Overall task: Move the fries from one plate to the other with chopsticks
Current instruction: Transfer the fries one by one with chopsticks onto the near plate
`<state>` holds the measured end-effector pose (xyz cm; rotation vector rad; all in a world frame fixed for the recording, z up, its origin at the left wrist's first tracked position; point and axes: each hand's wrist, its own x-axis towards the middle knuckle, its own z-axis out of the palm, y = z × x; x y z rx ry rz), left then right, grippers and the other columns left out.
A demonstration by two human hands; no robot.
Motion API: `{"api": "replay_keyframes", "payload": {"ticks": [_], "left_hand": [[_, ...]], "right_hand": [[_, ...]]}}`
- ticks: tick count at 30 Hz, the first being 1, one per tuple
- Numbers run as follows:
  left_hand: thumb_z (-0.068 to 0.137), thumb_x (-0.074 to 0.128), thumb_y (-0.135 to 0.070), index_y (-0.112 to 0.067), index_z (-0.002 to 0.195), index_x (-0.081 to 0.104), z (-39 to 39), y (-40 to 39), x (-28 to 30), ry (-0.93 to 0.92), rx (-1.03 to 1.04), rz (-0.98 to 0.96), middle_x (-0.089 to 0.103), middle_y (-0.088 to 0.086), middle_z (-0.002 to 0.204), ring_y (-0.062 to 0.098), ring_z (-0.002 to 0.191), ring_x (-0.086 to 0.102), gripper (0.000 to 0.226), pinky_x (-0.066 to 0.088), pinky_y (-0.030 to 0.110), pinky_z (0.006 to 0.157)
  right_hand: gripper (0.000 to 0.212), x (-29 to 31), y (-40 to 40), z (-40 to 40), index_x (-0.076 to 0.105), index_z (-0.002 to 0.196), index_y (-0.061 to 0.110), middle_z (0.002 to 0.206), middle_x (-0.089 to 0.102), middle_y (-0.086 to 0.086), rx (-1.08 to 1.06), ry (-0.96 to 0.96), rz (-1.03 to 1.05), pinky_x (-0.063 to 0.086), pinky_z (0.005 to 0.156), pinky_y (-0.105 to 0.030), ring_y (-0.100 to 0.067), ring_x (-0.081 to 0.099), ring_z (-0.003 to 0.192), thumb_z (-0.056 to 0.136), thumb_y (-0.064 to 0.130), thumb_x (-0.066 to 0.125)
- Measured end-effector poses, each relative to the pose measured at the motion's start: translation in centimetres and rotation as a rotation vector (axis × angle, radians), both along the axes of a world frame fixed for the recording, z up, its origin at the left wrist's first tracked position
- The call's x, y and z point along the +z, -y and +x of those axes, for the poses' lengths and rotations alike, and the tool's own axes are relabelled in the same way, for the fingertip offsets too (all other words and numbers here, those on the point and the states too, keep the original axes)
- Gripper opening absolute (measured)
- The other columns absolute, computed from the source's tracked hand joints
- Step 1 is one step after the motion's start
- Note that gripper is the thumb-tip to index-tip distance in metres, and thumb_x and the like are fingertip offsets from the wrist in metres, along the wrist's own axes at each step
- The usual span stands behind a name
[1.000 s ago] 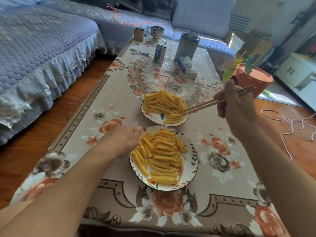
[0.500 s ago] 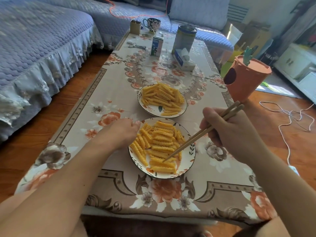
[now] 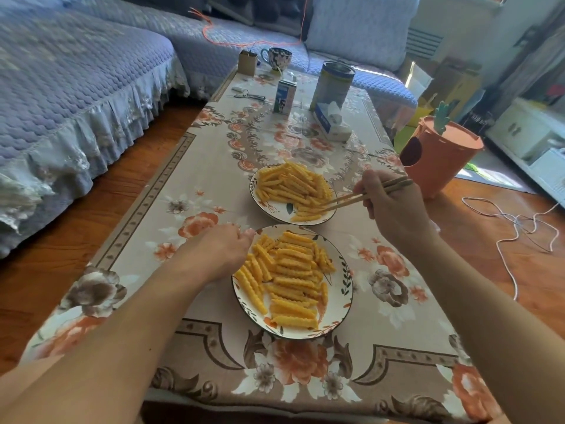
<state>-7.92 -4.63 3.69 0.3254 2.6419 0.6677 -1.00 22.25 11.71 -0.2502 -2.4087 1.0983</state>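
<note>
Two white patterned plates of crinkle-cut fries stand on the flowered tablecloth. The near plate [image 3: 344, 289] holds a spread of fries [image 3: 290, 283]. The far plate [image 3: 269, 206] holds a heap of fries [image 3: 290, 185]. My right hand [image 3: 394, 209] grips a pair of wooden chopsticks [image 3: 360, 197] whose tips reach into the right side of the far plate's fries. My left hand [image 3: 217, 255] rests against the left rim of the near plate, fingers curled at the edge.
At the table's far end stand a tin can [image 3: 331, 84], a milk carton [image 3: 286, 96], a tissue pack [image 3: 331, 123], a mug [image 3: 276, 58] and a small box [image 3: 247, 62]. An orange bin [image 3: 440, 157] stands on the floor at right, with white cable [image 3: 526, 228] beside it. Sofa at left.
My right hand has carried the chopsticks from the near plate back up to the far plate. My left hand stays at the near plate's rim.
</note>
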Motion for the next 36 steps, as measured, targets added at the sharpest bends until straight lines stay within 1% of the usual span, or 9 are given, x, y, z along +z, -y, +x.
{"api": "replay_keyframes", "payload": {"ticks": [4, 10, 13, 17, 20, 24, 29, 33, 36], "left_hand": [[0.105, 0.025, -0.057, -0.017, 0.133, 0.059, -0.3, 0.0, 0.0, -0.010, 0.003, -0.014, 0.058, 0.012, 0.140, 0.032, 0.128, 0.053, 0.059, 0.044, 0.044, 0.105], [0.105, 0.025, -0.056, -0.017, 0.128, 0.063, -0.3, -0.3, 0.1, -0.022, 0.003, -0.030, 0.060, 0.014, 0.136, 0.034, 0.126, 0.053, 0.058, 0.042, 0.041, 0.102], [0.106, 0.025, -0.054, -0.016, 0.133, 0.060, 0.0, -0.2, 0.2, -0.018, -0.004, -0.021, 0.057, 0.015, 0.141, 0.034, 0.128, 0.052, 0.058, 0.042, 0.041, 0.103], [0.107, 0.026, -0.053, -0.016, 0.141, 0.055, -0.1, -0.1, 0.2, -0.006, -0.009, 0.000, 0.051, 0.013, 0.148, 0.034, 0.135, 0.048, 0.058, 0.038, 0.042, 0.108], [0.107, 0.025, -0.053, -0.015, 0.146, 0.051, -0.1, -0.1, 0.3, 0.005, -0.016, -0.005, 0.048, 0.013, 0.153, 0.034, 0.139, 0.044, 0.061, 0.035, 0.042, 0.112], [0.107, 0.024, -0.054, -0.013, 0.150, 0.046, -0.1, -0.2, 0.3, 0.008, -0.023, -0.009, 0.042, 0.011, 0.158, 0.032, 0.145, 0.038, 0.064, 0.030, 0.042, 0.116], [0.106, 0.026, -0.055, -0.013, 0.148, 0.048, 0.3, -0.3, -0.4, 0.014, -0.011, 0.000, 0.044, 0.012, 0.156, 0.033, 0.143, 0.041, 0.063, 0.034, 0.044, 0.115], [0.103, 0.023, -0.059, -0.015, 0.148, 0.049, 0.1, 0.2, -0.9, 0.024, -0.022, 0.002, 0.044, 0.011, 0.156, 0.032, 0.143, 0.041, 0.068, 0.034, 0.044, 0.117], [0.100, 0.018, -0.062, -0.017, 0.151, 0.045, -0.1, 0.1, -0.8, 0.035, -0.044, -0.018, 0.041, 0.010, 0.158, 0.031, 0.145, 0.038, 0.073, 0.032, 0.043, 0.117]], "right_hand": [[0.044, -0.2, 0.1, -0.7, 0.072, 0.076, 0.014, 0.051, 0.058, 0.015, -0.015, 0.040, 0.009, 0.039, 0.056, -0.025, -0.003, 0.051, 0.049, 0.107, 0.034, 0.049], [0.052, -0.9, 0.1, -1.8, 0.068, 0.076, 0.010, 0.053, 0.055, 0.004, -0.013, 0.062, -0.043, 0.039, 0.046, -0.024, -0.013, 0.049, 0.045, 0.109, 0.041, 0.042], [0.056, -0.8, 0.0, -2.0, 0.067, 0.074, 0.010, 0.055, 0.054, -0.002, -0.066, 0.030, -0.107, 0.038, 0.047, -0.024, -0.009, 0.047, 0.043, 0.110, 0.042, 0.038], [0.057, 2.2, 1.3, 0.8, 0.065, 0.071, 0.011, 0.054, 0.054, -0.006, -0.061, -0.075, -0.275, 0.037, 0.043, -0.026, -0.012, 0.046, 0.042, 0.110, 0.041, 0.037], [0.059, 4.2, 2.4, 4.4, 0.065, 0.074, 0.004, 0.053, 0.053, -0.005, -0.011, -0.042, -0.365, 0.038, 0.042, -0.026, -0.015, 0.046, 0.044, 0.106, 0.045, 0.037], [0.060, 3.5, 3.8, 8.1, 0.067, 0.068, 0.015, 0.051, 0.054, -0.006, 0.093, 0.076, -0.274, 0.037, 0.042, -0.029, -0.021, 0.046, 0.043, 0.096, 0.058, 0.039], [0.053, 2.5, 4.1, 9.4, 0.068, 0.073, 0.007, 0.048, 0.053, 0.000, 0.097, 0.145, -0.224, 0.037, 0.041, -0.022, -0.013, 0.045, 0.040, 0.103, 0.043, 0.043], [0.051, 3.6, 2.7, 8.3, 0.067, 0.076, 0.002, 0.049, 0.052, -0.006, 0.015, 0.039, -0.247, 0.036, 0.040, -0.020, -0.012, 0.043, 0.039, 0.109, 0.032, 0.041], [0.045, 3.5, 1.4, 5.8, 0.068, 0.080, 0.002, 0.058, 0.053, -0.012, -0.024, -0.047, -0.219, 0.038, 0.044, -0.023, -0.011, 0.046, 0.042, 0.110, 0.025, 0.043]]}}
